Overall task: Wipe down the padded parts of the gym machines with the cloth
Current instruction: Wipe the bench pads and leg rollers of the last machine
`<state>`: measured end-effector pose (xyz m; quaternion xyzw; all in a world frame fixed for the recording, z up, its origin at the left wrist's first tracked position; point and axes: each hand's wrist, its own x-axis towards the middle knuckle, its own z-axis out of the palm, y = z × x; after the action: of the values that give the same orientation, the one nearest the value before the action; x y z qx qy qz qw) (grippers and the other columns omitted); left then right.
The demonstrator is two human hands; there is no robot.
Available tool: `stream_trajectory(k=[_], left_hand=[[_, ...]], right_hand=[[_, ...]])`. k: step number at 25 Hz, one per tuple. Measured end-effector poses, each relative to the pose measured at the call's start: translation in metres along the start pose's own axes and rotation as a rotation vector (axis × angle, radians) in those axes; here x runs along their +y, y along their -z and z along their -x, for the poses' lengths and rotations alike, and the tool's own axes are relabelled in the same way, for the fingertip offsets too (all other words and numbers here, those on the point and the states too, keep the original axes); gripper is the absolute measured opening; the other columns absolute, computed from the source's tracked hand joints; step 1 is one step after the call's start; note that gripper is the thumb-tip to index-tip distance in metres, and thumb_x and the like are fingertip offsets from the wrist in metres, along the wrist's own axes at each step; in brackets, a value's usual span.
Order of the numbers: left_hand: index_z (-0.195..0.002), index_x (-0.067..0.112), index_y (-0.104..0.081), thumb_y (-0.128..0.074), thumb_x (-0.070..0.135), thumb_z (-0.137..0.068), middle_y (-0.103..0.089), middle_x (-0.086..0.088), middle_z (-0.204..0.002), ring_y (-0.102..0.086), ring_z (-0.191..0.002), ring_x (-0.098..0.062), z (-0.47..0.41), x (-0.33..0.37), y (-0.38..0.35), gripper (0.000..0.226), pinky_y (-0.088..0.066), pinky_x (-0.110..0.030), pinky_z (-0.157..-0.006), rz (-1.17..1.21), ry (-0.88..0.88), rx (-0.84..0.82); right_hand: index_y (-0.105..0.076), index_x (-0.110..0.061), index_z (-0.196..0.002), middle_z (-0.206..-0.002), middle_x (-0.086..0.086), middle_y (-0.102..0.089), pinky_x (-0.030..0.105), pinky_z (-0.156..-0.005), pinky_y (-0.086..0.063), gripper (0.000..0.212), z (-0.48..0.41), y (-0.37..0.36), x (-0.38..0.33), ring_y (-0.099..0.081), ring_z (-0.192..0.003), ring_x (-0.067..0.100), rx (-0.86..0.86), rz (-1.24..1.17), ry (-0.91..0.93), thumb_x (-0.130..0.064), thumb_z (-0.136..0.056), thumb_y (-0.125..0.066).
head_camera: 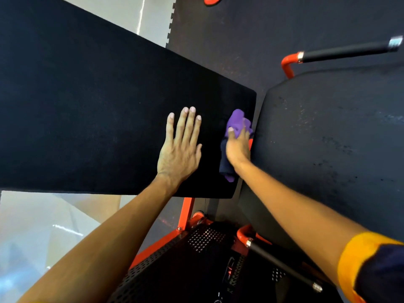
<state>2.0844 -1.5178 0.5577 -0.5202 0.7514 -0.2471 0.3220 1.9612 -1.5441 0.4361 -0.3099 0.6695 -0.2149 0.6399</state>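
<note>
Free run: the long black pad (98,106) offers bare surface ahead of the flat left hand (180,147) and away to its outer side. Obstruction: the right hand (237,145) grips the cloth (237,121) at that pad's end edge, and the second pad (328,149) sits just beside it across a narrow gap. Further obstructions: one black-gripped handle bar (345,51) well beyond the right hand, another (282,263) under its forearm beside the perforated guard (175,270).

Purple cloth (237,124) bunched at black pad's (98,110) right edge
</note>
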Motion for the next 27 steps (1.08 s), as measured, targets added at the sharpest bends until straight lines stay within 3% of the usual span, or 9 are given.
stream_trajectory(k=[2, 4, 8, 12, 15, 18, 22, 25, 27], left_hand=[[-0.16, 0.0, 0.002, -0.018, 0.045, -0.107, 0.008, -0.026, -0.166, 0.006, -0.155, -0.039, -0.002, -0.001, 0.0, 0.073, 0.006, -0.06, -0.123, -0.001, 0.004, -0.001], [-0.16, 0.0, 0.003, -0.018, 0.044, -0.107, 0.008, -0.026, -0.166, 0.007, -0.155, -0.039, -0.001, -0.001, 0.002, 0.072, 0.006, -0.06, -0.123, 0.009, -0.001, -0.01], [-0.16, 0.0, 0.003, -0.017, 0.045, -0.106, 0.01, -0.026, -0.166, 0.008, -0.155, -0.039, -0.002, 0.001, 0.0, 0.073, 0.002, -0.06, -0.124, 0.007, -0.008, -0.029], [-0.16, -0.001, 0.003, -0.018, 0.044, -0.106, 0.01, -0.027, -0.166, 0.008, -0.155, -0.04, -0.001, 0.001, -0.001, 0.073, -0.002, -0.06, -0.125, 0.014, -0.003, -0.02], [-0.16, -0.001, 0.002, -0.021, 0.042, -0.106, 0.01, -0.028, -0.166, 0.009, -0.155, -0.04, -0.002, 0.002, 0.003, 0.073, -0.001, -0.061, -0.124, 0.027, 0.004, -0.045], [-0.16, -0.001, -0.004, -0.026, 0.039, -0.104, 0.002, -0.027, -0.166, 0.005, -0.156, -0.039, -0.006, 0.004, 0.009, 0.072, 0.003, -0.062, -0.124, 0.062, 0.008, -0.077], [-0.158, 0.002, -0.023, -0.035, 0.037, -0.1, -0.015, -0.02, -0.167, -0.01, -0.157, -0.032, -0.03, -0.007, 0.016, 0.069, 0.0, -0.055, -0.126, 0.102, -0.024, -0.058], [-0.158, 0.003, -0.026, -0.036, 0.038, -0.098, -0.02, -0.017, -0.167, -0.015, -0.156, -0.029, -0.056, -0.02, 0.021, 0.07, -0.003, -0.051, -0.127, 0.107, -0.01, -0.041], [-0.158, 0.003, -0.027, -0.038, 0.039, -0.097, -0.022, -0.016, -0.166, -0.016, -0.155, -0.029, -0.075, -0.027, 0.026, 0.071, -0.003, -0.052, -0.127, 0.101, 0.0, -0.043]], right_hand=[[-0.006, -0.05, -0.159, -0.172, 0.004, -0.004, 0.049, -0.121, -0.025, 0.063, 0.038, -0.014, -0.007, -0.013, -0.156, 0.031, -0.075, 0.086, 0.263, -0.04, -0.108, -0.042], [-0.011, -0.049, -0.159, -0.172, 0.007, -0.006, 0.049, -0.121, -0.025, 0.064, 0.032, -0.016, -0.021, -0.011, -0.157, 0.033, -0.04, 0.114, 0.406, -0.03, -0.108, -0.045], [-0.016, -0.043, -0.162, -0.171, 0.007, -0.013, 0.05, -0.119, -0.034, 0.064, -0.04, 0.003, -0.014, -0.027, -0.152, 0.034, 0.079, 0.165, 0.252, -0.022, -0.107, -0.042], [-0.011, -0.046, -0.161, -0.17, 0.002, -0.015, 0.045, -0.104, -0.044, 0.057, -0.026, 0.004, 0.014, -0.039, -0.146, 0.034, 0.071, 0.15, 0.047, -0.036, -0.11, -0.035], [-0.018, -0.04, -0.161, -0.168, 0.0, -0.024, 0.047, -0.096, -0.051, 0.063, 0.027, -0.002, 0.018, -0.05, -0.136, 0.035, 0.036, 0.169, 0.201, -0.03, -0.107, -0.048], [-0.035, -0.033, -0.152, -0.156, 0.002, -0.045, 0.035, -0.077, -0.045, 0.059, 0.034, -0.006, -0.022, -0.061, -0.119, 0.035, 0.101, 0.13, 0.384, -0.02, -0.1, -0.06], [-0.045, -0.033, -0.143, -0.156, -0.003, -0.041, 0.047, -0.086, -0.051, 0.047, -0.02, 0.0, -0.061, -0.057, -0.123, 0.033, 0.212, 0.143, 0.415, -0.026, -0.099, -0.059], [-0.043, -0.033, -0.148, -0.156, 0.003, -0.036, 0.046, -0.094, -0.048, 0.046, -0.033, 0.0, -0.038, -0.054, -0.126, 0.036, 0.258, 0.081, 0.216, -0.037, -0.103, -0.052], [-0.037, -0.035, -0.155, -0.163, 0.005, -0.029, 0.043, -0.104, -0.044, 0.053, -0.017, 0.0, -0.024, -0.048, -0.135, 0.036, 0.191, 0.025, 0.099, -0.041, -0.104, -0.05]])
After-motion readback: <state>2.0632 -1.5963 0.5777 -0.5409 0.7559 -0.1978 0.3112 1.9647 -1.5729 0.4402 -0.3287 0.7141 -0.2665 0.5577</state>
